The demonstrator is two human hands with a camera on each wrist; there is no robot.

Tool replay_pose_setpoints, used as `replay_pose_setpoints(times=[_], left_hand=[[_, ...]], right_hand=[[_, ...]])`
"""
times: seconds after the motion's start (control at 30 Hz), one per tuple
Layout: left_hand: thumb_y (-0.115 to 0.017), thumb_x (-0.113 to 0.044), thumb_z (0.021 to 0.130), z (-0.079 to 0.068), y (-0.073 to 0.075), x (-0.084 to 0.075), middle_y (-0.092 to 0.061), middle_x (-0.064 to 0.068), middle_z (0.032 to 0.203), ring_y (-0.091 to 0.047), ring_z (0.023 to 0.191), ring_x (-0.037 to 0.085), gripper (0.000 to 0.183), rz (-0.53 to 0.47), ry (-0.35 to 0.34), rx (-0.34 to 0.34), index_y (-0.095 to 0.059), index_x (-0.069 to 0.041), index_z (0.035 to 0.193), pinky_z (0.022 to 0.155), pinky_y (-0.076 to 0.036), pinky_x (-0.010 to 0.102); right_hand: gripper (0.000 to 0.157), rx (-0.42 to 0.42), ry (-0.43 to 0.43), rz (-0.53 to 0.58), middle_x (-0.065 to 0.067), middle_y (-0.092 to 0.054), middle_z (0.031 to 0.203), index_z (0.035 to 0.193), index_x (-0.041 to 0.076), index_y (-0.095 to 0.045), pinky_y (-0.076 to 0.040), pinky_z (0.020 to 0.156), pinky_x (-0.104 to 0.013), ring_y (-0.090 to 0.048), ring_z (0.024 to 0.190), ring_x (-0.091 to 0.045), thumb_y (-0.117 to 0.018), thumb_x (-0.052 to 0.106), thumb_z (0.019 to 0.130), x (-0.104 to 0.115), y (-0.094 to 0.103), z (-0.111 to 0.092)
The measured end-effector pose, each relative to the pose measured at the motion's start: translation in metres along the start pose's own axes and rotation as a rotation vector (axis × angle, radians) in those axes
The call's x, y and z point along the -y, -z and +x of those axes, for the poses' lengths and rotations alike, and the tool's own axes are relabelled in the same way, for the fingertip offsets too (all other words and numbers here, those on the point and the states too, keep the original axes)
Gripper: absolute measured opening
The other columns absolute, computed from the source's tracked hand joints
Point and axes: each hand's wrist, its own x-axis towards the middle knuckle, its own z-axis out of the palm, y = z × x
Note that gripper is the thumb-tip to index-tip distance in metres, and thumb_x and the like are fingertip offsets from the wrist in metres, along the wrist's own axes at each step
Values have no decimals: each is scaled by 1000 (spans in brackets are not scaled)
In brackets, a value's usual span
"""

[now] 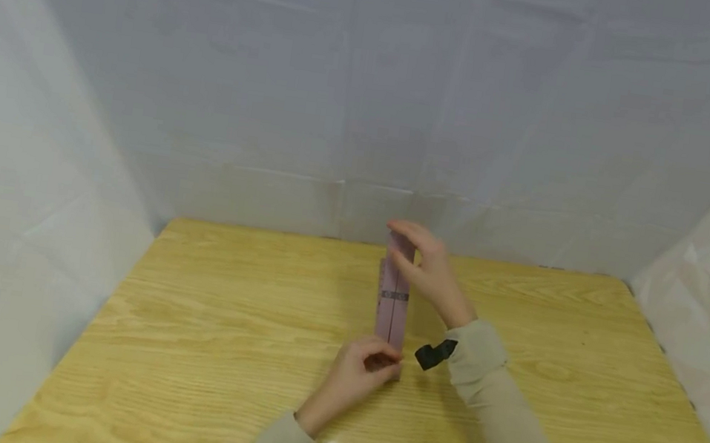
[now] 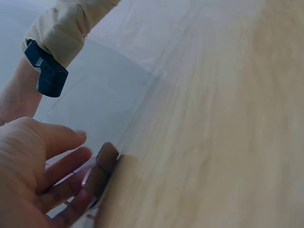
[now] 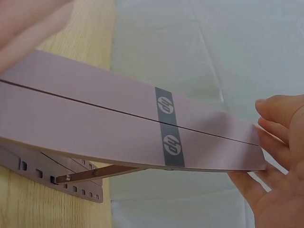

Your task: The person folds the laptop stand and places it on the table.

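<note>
A pink folding laptop stand (image 1: pixel 391 323) is raised on the table, with its two long panels side by side and a dark band of round logos across them. Beneath them, the slotted base (image 3: pixel 85 189) and a slanting strut (image 3: pixel 107 173) show in the right wrist view. My right hand (image 1: pixel 431 265) holds the far, upper end, fingers around its edge. At the near end my left hand (image 1: pixel 357 371) has its fingers curled about the stand; the left wrist view shows them against the end lips (image 2: pixel 99 175), thumb raised apart.
The stand is on a wood-grain table (image 1: pixel 210 352). Pale sheeting (image 1: pixel 384 105) hangs behind the table's back edge and along both sides. Each beige sleeve (image 1: pixel 505 413) carries a black wrist camera (image 1: pixel 435 354).
</note>
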Motion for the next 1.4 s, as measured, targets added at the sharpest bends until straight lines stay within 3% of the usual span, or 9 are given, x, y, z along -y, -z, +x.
replay_pose_setpoints(times=[0.23,0.4,0.53,0.63,0.8,1.17,1.4], left_hand=[[-81,-5,78,-8,-7,17,-69,-1,85,-59,76,9,11,214,-180,-77,-75,-8,87,68,-51,19],[-87,-16,73,-10,-8,19,-66,-7,85,-56,81,8,16,343,-227,-71,-76,-14,84,73,-46,23],[-89,-14,72,-10,-11,20,-64,-6,85,-55,81,9,16,398,-275,-79,-75,-16,80,73,-46,24],[-88,-13,72,-10,-13,19,-62,-7,84,-55,80,9,15,408,-279,-79,-74,-15,79,73,-46,23],[-88,-15,74,-10,-13,16,-60,-8,84,-53,80,7,14,396,-221,-55,-74,-16,78,72,-46,20],[-88,-9,72,-11,-13,14,-62,-7,83,-54,80,8,15,332,-254,-62,-75,-14,74,69,-48,17],[-87,-11,75,-10,-3,16,-64,-8,85,-56,84,7,10,270,-240,28,-78,-15,77,76,-50,20]], right_hand=[[35,16,-39,-7,-19,-63,128,127,-2,-63,-46,102,-47,-56,121,-34,-67,3,93,0,-2,-1],[33,3,-28,-5,-19,-63,127,125,-3,-64,-47,100,-47,-57,120,-34,-67,2,92,-2,-3,-3],[32,-19,-18,0,-19,-64,125,123,-3,-65,-51,92,-48,-58,117,-34,-67,-1,91,-1,-3,-5],[31,-28,-22,-6,-19,-64,125,123,-2,-66,-54,88,-48,-59,116,-34,-67,-1,91,0,-2,-6],[31,-24,-39,-10,-18,-64,126,123,-2,-66,-55,83,-46,-60,114,-33,-67,1,92,2,0,-6],[26,-59,-78,-14,-18,-67,119,119,-1,-69,-51,65,-31,-62,80,-21,-66,0,93,3,5,-8],[24,-93,-122,-22,-18,-68,117,117,-2,-70,-50,63,-31,-62,79,-22,-63,-1,93,8,11,-13]])
